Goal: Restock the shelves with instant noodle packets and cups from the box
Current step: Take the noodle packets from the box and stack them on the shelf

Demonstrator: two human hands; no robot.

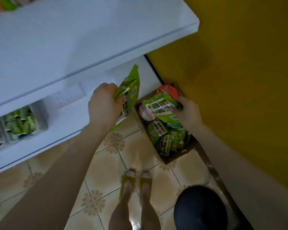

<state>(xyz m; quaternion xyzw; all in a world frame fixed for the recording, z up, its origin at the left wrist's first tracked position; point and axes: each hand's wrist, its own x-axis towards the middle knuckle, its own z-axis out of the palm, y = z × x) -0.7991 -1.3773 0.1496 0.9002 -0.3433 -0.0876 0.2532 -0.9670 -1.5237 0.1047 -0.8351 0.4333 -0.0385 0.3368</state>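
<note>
Green packets (131, 92) hang from our left hand (105, 103), its fingers clenched round their tops, near the white shelf (73, 47). Our right hand (187, 112) grasps one packet (160, 105) over the cardboard box (168, 160), which sits on the floor (106, 171) by the yellow wall (239, 63) and holds a pile (171, 140) and a red cup (169, 92).

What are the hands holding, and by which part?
The left hand grips green noodle packets by one edge. The right hand pinches another green packet at its right end, above the box.
</note>
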